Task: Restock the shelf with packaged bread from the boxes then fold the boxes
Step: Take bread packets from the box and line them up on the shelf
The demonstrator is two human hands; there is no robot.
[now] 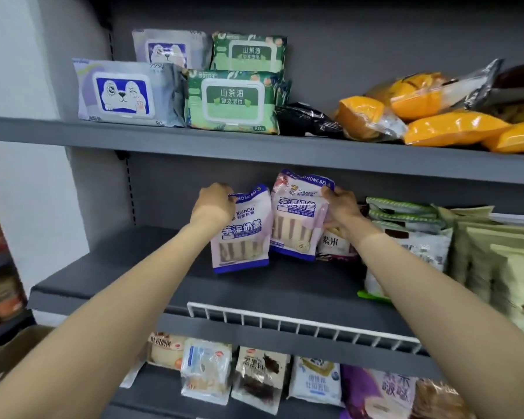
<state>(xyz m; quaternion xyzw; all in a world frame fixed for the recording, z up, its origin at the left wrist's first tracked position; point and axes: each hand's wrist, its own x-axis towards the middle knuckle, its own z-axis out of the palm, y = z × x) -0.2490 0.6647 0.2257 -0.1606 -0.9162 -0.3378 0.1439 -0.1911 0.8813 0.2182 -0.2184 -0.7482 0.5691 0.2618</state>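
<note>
Two purple-and-white bread packs stand upright on the middle grey shelf (109,267). My left hand (214,204) grips the top left corner of the left pack (242,234). My right hand (341,207) holds the right edge of the right pack (297,219), which sits slightly further back and leans against other packs. A corner of a brown cardboard box (15,349) shows at the lower left, partly behind my left forearm.
Wet-wipe packs (233,101) and orange bread bags (454,125) fill the top shelf. Green and white bread packs (481,252) crowd the middle shelf's right side. A white wire rail (303,325) edges the shelf front. More packaged bread (257,379) lies on the lower shelf.
</note>
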